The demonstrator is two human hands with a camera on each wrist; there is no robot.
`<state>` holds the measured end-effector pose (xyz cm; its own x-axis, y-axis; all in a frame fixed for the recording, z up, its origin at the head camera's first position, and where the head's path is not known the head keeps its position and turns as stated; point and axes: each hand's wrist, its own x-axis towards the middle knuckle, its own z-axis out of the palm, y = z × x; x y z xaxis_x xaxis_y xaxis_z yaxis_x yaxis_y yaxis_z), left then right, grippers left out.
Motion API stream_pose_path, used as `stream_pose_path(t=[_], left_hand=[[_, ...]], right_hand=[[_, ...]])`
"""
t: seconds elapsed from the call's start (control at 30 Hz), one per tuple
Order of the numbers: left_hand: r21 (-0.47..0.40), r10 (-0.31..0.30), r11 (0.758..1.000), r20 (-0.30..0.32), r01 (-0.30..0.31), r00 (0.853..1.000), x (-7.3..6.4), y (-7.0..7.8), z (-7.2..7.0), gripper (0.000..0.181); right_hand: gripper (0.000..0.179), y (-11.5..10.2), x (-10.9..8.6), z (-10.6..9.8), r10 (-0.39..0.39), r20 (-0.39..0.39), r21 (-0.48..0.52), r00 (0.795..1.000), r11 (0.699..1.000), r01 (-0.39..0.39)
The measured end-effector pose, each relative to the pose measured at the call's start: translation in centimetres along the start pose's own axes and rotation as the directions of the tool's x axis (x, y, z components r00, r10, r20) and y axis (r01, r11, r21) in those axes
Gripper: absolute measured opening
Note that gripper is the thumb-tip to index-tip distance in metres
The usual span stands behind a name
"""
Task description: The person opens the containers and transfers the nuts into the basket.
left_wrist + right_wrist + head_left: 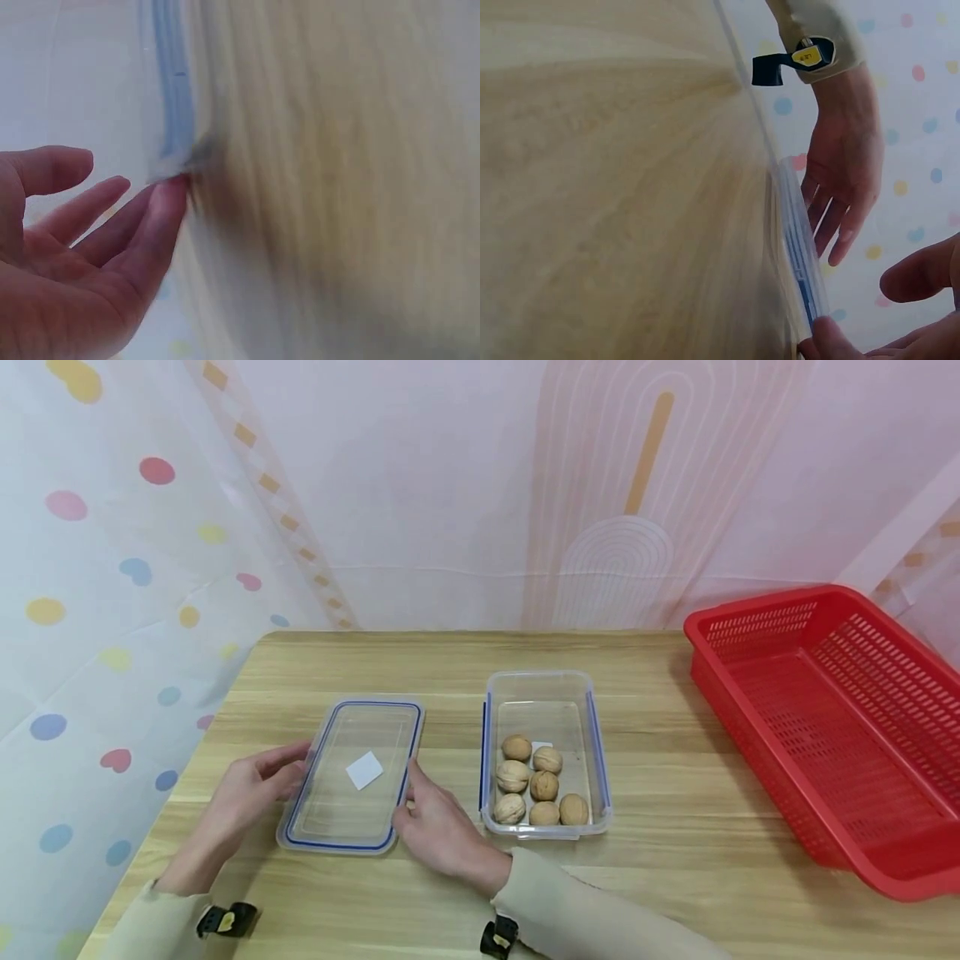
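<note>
A clear rectangular lid (352,814) with a blue seal and a small white square label lies flat, close to the table, left of centre. My left hand (251,793) is at the lid's left edge. In the left wrist view its fingertips (174,196) touch the edge, and the thumb stands off. At the opposite edge is my right hand (442,827); in the right wrist view its fingertips (831,336) meet the rim with the thumb apart. To the right, a clear plastic container (566,714) with blue side clips holds several walnuts (544,786), mostly in its near half.
A large red perforated basket (832,727) stands at the table's right. The wooden table (660,827) ends at a patterned cloth backdrop (450,485) behind and on the left. Black wrist cameras sit on both sleeves.
</note>
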<state>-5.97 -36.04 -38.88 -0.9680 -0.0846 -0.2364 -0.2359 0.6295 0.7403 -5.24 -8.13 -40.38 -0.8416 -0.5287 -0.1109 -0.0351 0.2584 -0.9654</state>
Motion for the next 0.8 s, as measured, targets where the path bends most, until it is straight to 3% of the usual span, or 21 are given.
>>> stream_pose_path(t=[0.2, 0.37, 0.57, 0.8], left_hand=[[0.090, 0.063, 0.994, -0.020, -0.061, 0.998, -0.8, 0.6, 0.1, 0.052], [0.106, 0.137, 0.987, -0.123, -0.125, 0.983, -1.7, 1.6, 0.7, 0.047], [0.118, 0.205, 0.977, -0.306, -0.177, 0.930, -2.8, 3.3, 1.9, 0.042], [0.075, 0.282, 0.958, -0.408, -0.276, 0.868, -3.8, 5.0, 3.1, 0.035]], right_hand=[[0.072, -0.1, -1.1, -0.6, -0.019, -0.007, -0.072, 1.000, 0.997, 0.019], [0.068, -0.3, -2.0, -1.3, -0.065, -0.024, -0.040, 0.998, 0.997, 0.064], [0.064, -0.9, -3.5, -2.3, -0.079, -0.020, 0.019, 0.997, 0.997, 0.079], [0.059, -2.0, -5.5, -4.0, -0.135, -0.016, 0.047, 0.991, 0.990, 0.136]])
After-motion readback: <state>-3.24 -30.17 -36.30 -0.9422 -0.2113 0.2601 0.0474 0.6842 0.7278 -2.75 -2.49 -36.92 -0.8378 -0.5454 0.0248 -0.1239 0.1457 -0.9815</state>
